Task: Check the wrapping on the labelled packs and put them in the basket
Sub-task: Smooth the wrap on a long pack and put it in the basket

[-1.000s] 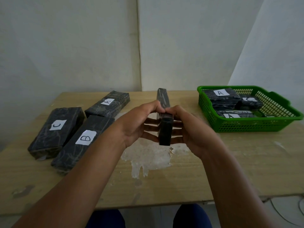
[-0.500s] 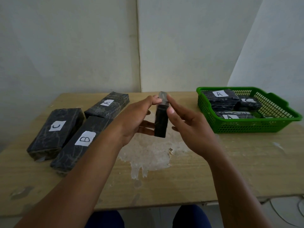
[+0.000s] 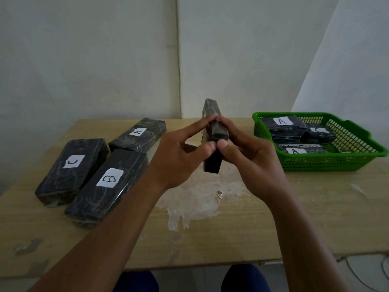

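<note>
I am checking the wrapping on one pack [image 3: 212, 144], held on edge above the table [image 3: 231, 228], my left hand [image 3: 179, 157] and right hand [image 3: 246, 159] pinching its sides, thumbs meeting. Next, I judge, it goes right into the basket [image 3: 324, 163].

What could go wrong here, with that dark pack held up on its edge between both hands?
The held pack is pinched only by the fingertips of the left hand and right hand, above the table; it might slip and drop. Its label is not in view, so a wrong letter could go unnoticed. The green basket already holds three packs, so another may have to lie on top and could sit unevenly.
</note>
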{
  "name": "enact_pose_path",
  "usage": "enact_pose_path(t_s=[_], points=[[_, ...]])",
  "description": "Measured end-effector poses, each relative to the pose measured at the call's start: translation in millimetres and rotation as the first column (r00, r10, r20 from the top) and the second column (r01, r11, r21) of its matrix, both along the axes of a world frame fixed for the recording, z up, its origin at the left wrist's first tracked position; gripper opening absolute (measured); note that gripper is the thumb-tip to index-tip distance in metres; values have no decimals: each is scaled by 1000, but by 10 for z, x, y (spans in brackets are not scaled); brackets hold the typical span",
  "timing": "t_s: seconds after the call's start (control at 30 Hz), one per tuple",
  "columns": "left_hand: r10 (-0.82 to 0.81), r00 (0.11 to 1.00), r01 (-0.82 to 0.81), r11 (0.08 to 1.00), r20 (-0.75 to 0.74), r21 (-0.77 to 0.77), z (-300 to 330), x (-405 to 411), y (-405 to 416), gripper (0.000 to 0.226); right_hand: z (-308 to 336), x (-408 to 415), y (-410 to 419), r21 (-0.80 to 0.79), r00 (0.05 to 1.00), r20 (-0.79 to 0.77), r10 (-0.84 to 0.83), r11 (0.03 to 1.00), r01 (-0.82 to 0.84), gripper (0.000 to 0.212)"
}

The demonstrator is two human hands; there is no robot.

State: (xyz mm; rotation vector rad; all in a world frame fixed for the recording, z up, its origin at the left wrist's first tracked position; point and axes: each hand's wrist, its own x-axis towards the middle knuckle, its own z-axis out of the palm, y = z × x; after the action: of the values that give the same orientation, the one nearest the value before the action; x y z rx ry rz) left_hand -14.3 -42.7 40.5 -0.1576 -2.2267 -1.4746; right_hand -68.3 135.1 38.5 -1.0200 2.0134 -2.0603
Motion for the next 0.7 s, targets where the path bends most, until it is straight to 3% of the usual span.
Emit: enact_pose_path(t_s=[0.17,0.33,0.43,0.53,0.63,0.7], points=[[0,985,-8,999,-170,-42,-45,-8,49,64,-90,-63,8,-37,996,-86,37,998,-41,57],[51,977,-64,996,-205,-58,-76,-27,49,61,-74,-70,-24,-60,995,-99,26,998,-33,55],[137,984,-140,990,-114,-13,-45,-41,60,51,-95,-83,-36,-41,998,-63,6,999,-9,55],[158,983,-174,966,98,190,66,-44,66,36,-101,-81,-30,135,997,-75,-29,990,39,66],[64,973,-113,970,223,215,154,-30,48,34,-77,-70,-37,157,995,-49,-91,983,97,55],[5,967,-55,980,253,191,175,-20,33,33,-22,-62,-59,104,990,59,-129,987,122,42]])
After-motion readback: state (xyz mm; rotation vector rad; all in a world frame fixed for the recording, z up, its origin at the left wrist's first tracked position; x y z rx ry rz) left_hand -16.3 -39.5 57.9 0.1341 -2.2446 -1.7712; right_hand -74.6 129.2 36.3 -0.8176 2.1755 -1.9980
